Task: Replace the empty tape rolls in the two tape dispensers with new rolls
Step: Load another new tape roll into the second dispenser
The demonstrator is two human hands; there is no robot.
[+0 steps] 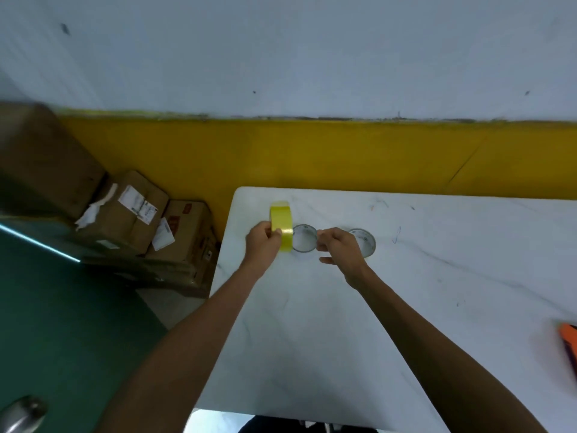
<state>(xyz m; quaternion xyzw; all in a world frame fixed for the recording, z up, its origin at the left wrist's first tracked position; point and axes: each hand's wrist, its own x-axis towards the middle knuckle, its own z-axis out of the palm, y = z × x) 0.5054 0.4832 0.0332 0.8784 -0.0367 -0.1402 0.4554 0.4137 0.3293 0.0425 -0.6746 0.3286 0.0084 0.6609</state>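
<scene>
boxes: 3 brown cardboard boxes stacked on the floor at the far left, against a wall with a yellow band along its base; white labels on 2 of them.
green surface: a dark green panel fills the lower left, with a metal handle at the bottom corner.
table: a white marble-look table with faint pen marks, its left corner near the boxes.
left hand: left hand closed around a yellow tape roll, thumb on the near face, fingers behind; the roll stands on edge, at the far left part of the table; whether it touches the top cannot be told.
middle ring: an empty clear tape core lies flat on the table just right of the yellow roll, between the 2 hands.
right hand: right hand with thumb and forefinger pinched together near the core's right rim; what they pinch is too small to tell, other fingers loosely spread.
right ring: a 2nd empty tape core lies flat, partly hidden behind the right hand.
far right: an orange object cut off by the frame edge, blurred.
</scene>
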